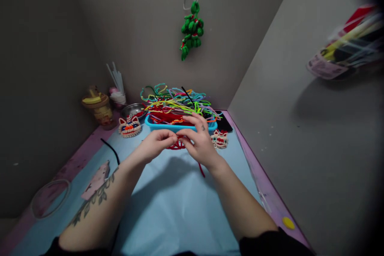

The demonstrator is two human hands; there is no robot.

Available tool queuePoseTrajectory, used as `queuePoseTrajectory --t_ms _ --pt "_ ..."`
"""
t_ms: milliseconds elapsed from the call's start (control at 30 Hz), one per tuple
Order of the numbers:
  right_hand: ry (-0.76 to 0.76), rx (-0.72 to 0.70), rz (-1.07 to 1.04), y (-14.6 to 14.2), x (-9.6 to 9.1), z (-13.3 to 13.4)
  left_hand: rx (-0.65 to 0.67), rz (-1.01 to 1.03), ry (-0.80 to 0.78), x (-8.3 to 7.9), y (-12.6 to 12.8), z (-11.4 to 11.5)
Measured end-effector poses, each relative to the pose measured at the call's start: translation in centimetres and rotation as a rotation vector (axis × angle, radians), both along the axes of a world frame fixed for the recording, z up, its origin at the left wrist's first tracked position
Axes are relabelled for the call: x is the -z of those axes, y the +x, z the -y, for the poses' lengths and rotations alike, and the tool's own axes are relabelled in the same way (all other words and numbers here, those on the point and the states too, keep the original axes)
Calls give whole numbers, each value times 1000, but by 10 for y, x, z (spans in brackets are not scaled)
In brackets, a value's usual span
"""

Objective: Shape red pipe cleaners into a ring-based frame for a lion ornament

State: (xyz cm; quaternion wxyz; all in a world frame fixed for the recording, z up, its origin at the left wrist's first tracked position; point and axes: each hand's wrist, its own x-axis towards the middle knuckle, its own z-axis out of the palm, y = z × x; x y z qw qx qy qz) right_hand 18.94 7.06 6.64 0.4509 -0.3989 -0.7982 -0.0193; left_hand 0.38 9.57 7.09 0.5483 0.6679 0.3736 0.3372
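Note:
Both hands meet in front of the blue basket, over the blue table cover (168, 216). Thumb and fingers of my left hand (157, 144) pinch a looped piece of red cord (176, 145). On the other side my right hand (200, 140) grips the same piece between thumb and index finger, its other fingers raised. The fingertips hide part of the loops. A loose red strand (202, 170) shows below my right wrist. Just beyond the hands, the blue basket (151, 125) holds a heap of colourful bendy strands (174, 106).
Lion-face ornaments (129, 127) flank the basket, with a metal bowl (133, 109) and a brown cup (99, 108) at the back left. A black strand (111, 150) lies left. A green ornament (192, 30) hangs on the back wall; a filled holder (327, 64) juts from the right wall.

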Motion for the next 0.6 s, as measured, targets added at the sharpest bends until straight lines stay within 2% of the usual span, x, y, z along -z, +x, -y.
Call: queuePoseTrajectory --t_ms 367,500,600 --pt "56 21 58 -5 5 1 152 107 -121 5 -2 -2" --pt "82 55 65 -9 9 1 136 73 -61 13 0 -4" --pt "62 89 66 -10 10 1 92 -38 76 14 3 -2"
